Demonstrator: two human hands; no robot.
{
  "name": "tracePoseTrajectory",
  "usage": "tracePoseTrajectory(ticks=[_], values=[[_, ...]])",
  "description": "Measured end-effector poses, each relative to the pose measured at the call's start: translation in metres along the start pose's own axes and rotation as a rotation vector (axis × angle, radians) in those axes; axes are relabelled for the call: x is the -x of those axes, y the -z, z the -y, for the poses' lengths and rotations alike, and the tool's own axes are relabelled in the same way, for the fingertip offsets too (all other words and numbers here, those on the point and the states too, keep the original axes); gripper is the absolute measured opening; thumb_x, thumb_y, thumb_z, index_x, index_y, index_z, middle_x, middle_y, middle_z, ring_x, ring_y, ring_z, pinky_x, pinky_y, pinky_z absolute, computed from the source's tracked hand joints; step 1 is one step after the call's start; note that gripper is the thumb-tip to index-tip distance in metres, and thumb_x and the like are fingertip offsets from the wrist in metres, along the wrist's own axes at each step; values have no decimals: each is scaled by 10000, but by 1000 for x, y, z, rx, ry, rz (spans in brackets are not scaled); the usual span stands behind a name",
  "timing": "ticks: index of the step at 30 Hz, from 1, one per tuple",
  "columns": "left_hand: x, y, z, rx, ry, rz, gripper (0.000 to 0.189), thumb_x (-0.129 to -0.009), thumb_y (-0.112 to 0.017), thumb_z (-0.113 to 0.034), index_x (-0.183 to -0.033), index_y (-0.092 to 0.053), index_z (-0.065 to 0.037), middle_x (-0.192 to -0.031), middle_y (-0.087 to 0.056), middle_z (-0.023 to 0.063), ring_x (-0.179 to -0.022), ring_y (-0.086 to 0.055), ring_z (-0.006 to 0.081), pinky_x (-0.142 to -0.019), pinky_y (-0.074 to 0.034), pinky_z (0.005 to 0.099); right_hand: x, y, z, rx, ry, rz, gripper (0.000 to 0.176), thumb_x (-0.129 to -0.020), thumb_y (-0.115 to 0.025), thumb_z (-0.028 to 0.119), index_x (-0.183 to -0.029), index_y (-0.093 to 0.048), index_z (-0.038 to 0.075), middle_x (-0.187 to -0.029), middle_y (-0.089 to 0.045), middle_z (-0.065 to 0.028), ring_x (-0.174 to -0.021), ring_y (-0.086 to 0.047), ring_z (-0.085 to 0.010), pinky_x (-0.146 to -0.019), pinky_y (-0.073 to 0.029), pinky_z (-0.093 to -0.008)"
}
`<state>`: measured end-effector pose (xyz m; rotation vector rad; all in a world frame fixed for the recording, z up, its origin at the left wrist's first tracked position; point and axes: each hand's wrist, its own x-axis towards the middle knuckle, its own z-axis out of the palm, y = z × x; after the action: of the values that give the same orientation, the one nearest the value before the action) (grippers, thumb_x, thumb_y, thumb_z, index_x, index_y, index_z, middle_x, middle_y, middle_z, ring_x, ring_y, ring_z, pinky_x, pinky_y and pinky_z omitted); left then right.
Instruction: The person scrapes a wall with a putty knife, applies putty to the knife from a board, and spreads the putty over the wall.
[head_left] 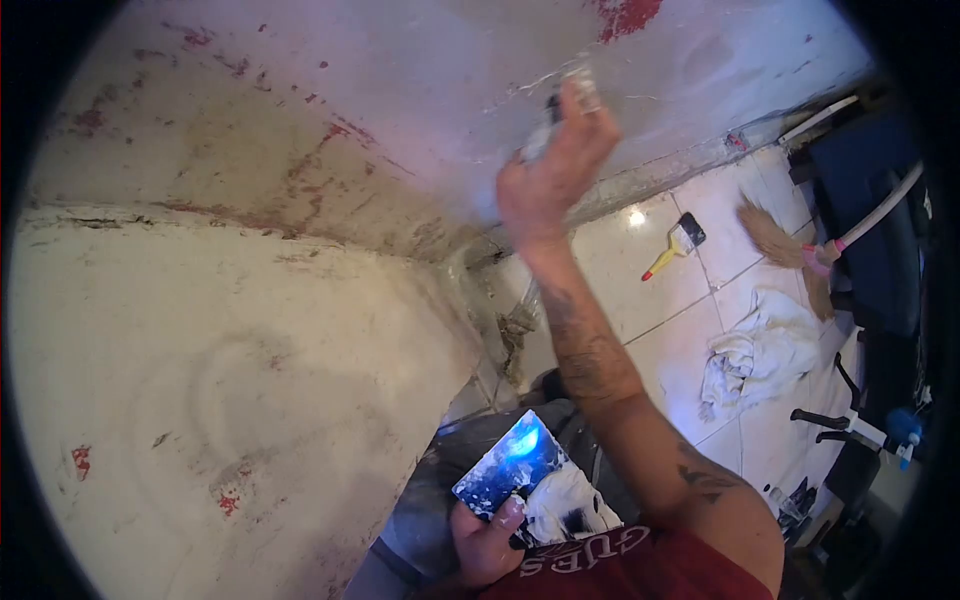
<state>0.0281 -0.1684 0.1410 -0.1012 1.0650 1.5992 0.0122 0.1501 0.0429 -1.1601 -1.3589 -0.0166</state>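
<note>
My right hand (pixel 560 175) is raised against the stained grey-white wall (pixel 450 90), closed around what looks like a putty-smeared scraper (pixel 540 140). Motion blur and my fingers hide much of that tool. Low in front of my body, my left hand (pixel 487 540) grips a flat blue-lit metal plate (pixel 510 460), thumb on top. A thick heap of white putty (pixel 568 503) lies on the plate's right half, with smaller smears on the rest. Thin white lines of putty mark the wall near my right hand.
On the tiled floor (pixel 640 310) lie a yellow-handled brush (pixel 673 245) and a crumpled white cloth (pixel 760 350). A straw broom (pixel 775 235) rests farther right, near dark furniture (pixel 865 220). A pale panel (pixel 200 380) with scuffs and red spots fills the left side.
</note>
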Motion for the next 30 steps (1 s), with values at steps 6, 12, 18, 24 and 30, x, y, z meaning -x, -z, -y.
tracePoseTrajectory(ticks=[6, 12, 18, 24, 30], values=[[0, -1, -2, -71, 3, 14, 364, -844, -542, 5, -1196, -466, 60, -1123, -573, 167, -1018, -575, 270, -898, -453, 430, 100, 0, 46, -194, 73, 323, 640, -580, -508, -55, -1215, -505, 30, -1183, -422, -189, -1192, -371, -353, -1016, -236, -568], [1, -2, -3, -57, -2, 18, 343, -849, -542, 4, -1181, -479, 58, -1105, -583, 162, -1015, -577, 262, -889, -458, 430, 51, 53, 12, -150, -59, 95, 535, -668, -467, -59, -1200, -487, -12, -1130, -463, -183, -1132, -404, -382, -989, -273, -518], [0, -2, -5, -11, 24, 18, 334, -845, -540, 14, -1171, -485, 56, -1087, -589, 149, -1002, -583, 248, -868, -467, 411, -31, 16, -29, -32, -20, -65, 513, -716, -514, -27, -1224, -446, -8, -1078, -425, -153, -1053, -419, -298, -946, -334, -407], [0, 4, 1, -113, -4, -35, 355, -833, -564, -10, -1174, -484, 52, -1091, -586, 147, -991, -583, 243, -869, -465, 401, 78, -19, 42, -70, -34, 102, 625, -637, -545, -7, -1258, -486, 41, -1189, -422, -182, -1143, -378, -372, -991, -286, -508], [-3, 5, 4, -68, -31, -8, 377, -820, -572, -6, -1180, -481, 58, -1090, -586, 144, -988, -585, 248, -884, -455, 400, 141, 34, 31, -654, -321, 389, 660, -629, -504, -57, -1281, -448, 32, -1225, -455, -162, -1193, -403, -327, -1039, -265, -474]])
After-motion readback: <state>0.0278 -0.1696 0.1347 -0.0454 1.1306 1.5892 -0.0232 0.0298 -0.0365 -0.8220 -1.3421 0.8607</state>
